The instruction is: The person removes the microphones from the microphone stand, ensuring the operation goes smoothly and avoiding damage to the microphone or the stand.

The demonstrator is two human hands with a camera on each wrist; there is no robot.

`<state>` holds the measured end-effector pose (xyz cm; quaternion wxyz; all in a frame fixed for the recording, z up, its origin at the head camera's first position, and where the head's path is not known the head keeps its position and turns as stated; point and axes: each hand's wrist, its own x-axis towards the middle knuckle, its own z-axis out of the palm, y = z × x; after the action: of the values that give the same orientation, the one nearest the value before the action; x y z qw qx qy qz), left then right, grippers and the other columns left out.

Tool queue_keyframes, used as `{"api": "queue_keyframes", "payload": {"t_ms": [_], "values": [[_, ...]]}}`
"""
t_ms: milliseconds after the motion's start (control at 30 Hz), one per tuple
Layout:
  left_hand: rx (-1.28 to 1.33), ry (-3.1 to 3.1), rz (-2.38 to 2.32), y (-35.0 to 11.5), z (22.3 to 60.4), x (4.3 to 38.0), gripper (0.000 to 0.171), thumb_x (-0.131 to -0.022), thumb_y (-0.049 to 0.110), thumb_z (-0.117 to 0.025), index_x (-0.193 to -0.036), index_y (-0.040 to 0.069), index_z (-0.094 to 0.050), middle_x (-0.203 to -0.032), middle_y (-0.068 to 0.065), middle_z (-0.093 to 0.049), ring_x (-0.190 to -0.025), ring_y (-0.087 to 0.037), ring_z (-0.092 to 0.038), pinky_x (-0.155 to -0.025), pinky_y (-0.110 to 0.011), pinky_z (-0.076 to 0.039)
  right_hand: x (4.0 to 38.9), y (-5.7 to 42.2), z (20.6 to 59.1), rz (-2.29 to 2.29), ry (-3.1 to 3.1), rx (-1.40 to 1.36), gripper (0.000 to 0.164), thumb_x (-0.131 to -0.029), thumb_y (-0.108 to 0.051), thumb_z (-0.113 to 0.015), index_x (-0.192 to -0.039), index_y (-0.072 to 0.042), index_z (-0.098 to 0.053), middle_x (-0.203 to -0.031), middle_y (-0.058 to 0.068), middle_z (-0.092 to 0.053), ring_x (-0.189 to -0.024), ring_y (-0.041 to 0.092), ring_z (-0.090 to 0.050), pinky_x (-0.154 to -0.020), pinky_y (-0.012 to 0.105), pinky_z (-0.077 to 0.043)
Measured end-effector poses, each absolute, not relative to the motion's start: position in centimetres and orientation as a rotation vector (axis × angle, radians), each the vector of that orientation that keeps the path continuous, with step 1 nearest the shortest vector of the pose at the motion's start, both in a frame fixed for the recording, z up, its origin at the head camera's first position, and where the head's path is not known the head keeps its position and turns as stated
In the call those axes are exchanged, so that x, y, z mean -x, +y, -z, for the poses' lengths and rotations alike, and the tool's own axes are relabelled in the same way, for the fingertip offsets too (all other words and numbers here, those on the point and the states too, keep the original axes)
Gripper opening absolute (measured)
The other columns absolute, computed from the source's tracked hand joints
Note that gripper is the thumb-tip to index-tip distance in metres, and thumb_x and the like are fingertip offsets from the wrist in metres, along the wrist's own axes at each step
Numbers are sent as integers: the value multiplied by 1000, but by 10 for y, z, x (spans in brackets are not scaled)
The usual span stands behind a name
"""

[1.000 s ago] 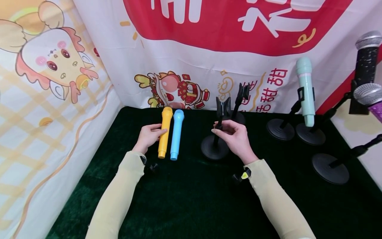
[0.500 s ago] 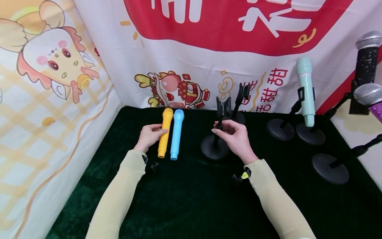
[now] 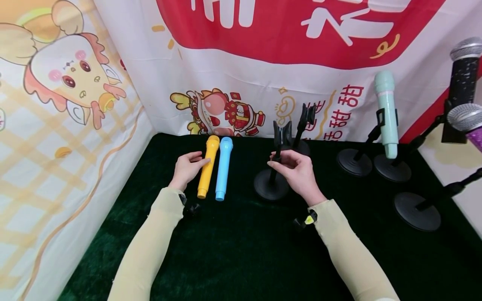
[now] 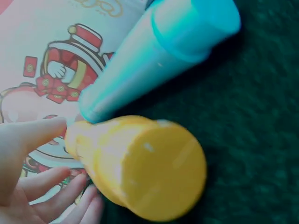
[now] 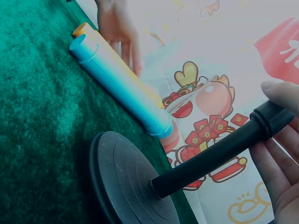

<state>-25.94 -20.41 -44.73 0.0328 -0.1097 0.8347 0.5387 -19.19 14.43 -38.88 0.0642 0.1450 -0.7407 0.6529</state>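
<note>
A yellow microphone (image 3: pixel 208 167) lies on the dark green cloth (image 3: pixel 241 246), a blue microphone (image 3: pixel 224 169) just to its right. My left hand (image 3: pixel 187 169) is at the left side of the yellow one. Its thumb reaches onto the yellow body, while the other fingers are loosely extended and spread beside it, as the left wrist view shows. With thumb and fingers, my right hand (image 3: pixel 297 171) pinches the upper pole of a black microphone stand (image 5: pixel 205 163). The stand's round base rests on the cloth and its clip holds no microphone.
Behind the gripped stand is another black stand (image 3: pixel 303 125). At right, several stands carry a mint microphone (image 3: pixel 385 113), a black speckled microphone (image 3: pixel 464 79) and a purple one with a silver head (image 3: pixel 465 119). Printed fabric (image 3: pixel 143 58) rises behind and at left.
The yellow microphone has turned slightly, its head shifting right and its lower end left. My left fingers have drawn back from it a little. My right hand stays on the stand.
</note>
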Motion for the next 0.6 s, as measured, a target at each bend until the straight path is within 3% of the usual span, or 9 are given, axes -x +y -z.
{"api": "queue_keyframes", "payload": {"t_ms": [267, 600], "values": [[203, 2625, -1929, -193, 424, 258, 57, -93, 40, -77, -140, 11, -62, -136, -9, -63, -122, -24, -59, -107, -41, -45, 193, 145, 390, -1963, -2232, -434, 27, -91, -8, -79, -114, 4, -72, -110, 15, -73, -99, 23, -71, -88, 30, -57], [-57, 2549, -2145, -160, 388, 245, 48, -93, 39, -76, -135, 17, -67, -131, -4, -66, -117, -20, -63, -102, -37, -49, 194, 145, 391, -1949, -2224, -454, 28, -90, -5, -79, -114, 7, -71, -110, 16, -73, -98, 22, -71, -86, 30, -57]]}}
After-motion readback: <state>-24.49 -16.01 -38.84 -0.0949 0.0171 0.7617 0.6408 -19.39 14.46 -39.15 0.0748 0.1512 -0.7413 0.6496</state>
